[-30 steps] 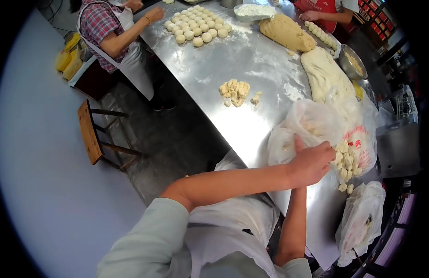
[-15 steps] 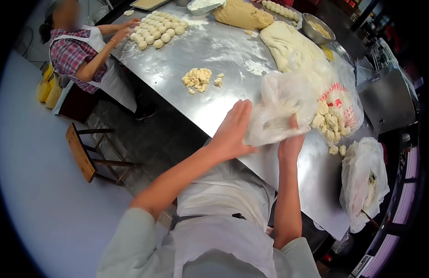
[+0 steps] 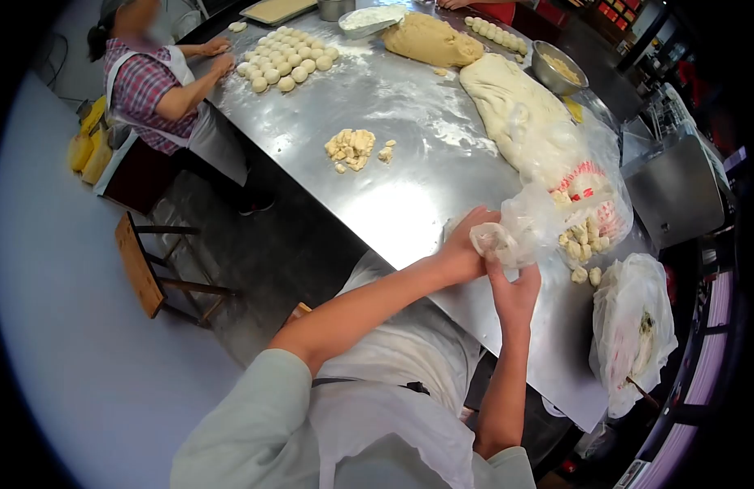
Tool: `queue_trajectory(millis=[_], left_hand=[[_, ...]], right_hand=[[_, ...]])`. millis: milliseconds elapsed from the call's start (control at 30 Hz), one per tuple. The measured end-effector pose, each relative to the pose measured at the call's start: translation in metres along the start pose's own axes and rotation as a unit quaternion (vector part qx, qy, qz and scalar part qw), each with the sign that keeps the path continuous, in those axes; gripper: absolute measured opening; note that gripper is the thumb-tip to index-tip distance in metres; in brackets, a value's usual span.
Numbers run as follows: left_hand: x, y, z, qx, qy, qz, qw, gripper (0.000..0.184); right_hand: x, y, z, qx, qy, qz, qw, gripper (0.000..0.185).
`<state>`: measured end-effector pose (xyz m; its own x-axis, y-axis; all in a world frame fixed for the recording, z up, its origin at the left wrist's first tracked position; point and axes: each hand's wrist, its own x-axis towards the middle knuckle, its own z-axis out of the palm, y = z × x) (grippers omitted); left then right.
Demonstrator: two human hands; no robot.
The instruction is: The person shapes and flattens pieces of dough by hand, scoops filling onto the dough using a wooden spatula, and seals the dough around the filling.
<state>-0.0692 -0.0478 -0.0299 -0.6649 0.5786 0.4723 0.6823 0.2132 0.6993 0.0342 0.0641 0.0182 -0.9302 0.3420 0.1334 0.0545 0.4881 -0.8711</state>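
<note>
Both my hands are at a crumpled clear plastic bag (image 3: 530, 224) over the table's near right part. My left hand (image 3: 465, 248) has its fingers closed on the bag's left side, partly behind the plastic. Below the bag's gathered end, my right hand (image 3: 515, 292) pinches the plastic with thumb and fingers. Just beyond lies a large pale dough slab (image 3: 515, 106), its near end under plastic with red print (image 3: 587, 181). Small dough pieces (image 3: 584, 239) lie right of the bag. A crumbly dough pile (image 3: 351, 149) rests further left on the metal.
The metal table (image 3: 312, 138) holds rows of dough balls (image 3: 287, 57), a tan dough mass (image 3: 432, 41), a flour scoop (image 3: 372, 19) and a steel bowl (image 3: 558, 67). Another white bag (image 3: 633, 334) hangs at the right edge. A co-worker (image 3: 153, 90) stands far left, near a wooden stool (image 3: 140, 265).
The bag, spread between my hands half a second ago, is now bunched. My left hand has moved right, closer to my right hand, and closed on the plastic.
</note>
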Motion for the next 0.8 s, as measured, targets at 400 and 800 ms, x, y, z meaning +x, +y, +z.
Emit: queue_trajectory(millis=[400, 800], left_hand=[[-0.004, 0.012, -0.038, -0.134, 0.086, 0.002, 0.987, 0.028], [0.006, 0.001, -0.042, -0.214, 0.11, 0.037, 0.97, 0.023]], right_hand=[[0.018, -0.097, -0.035, -0.338, -0.025, -0.317, 0.886, 0.089], [0.019, 0.034, -0.033, -0.118, -0.022, -0.057, 0.991, 0.026]])
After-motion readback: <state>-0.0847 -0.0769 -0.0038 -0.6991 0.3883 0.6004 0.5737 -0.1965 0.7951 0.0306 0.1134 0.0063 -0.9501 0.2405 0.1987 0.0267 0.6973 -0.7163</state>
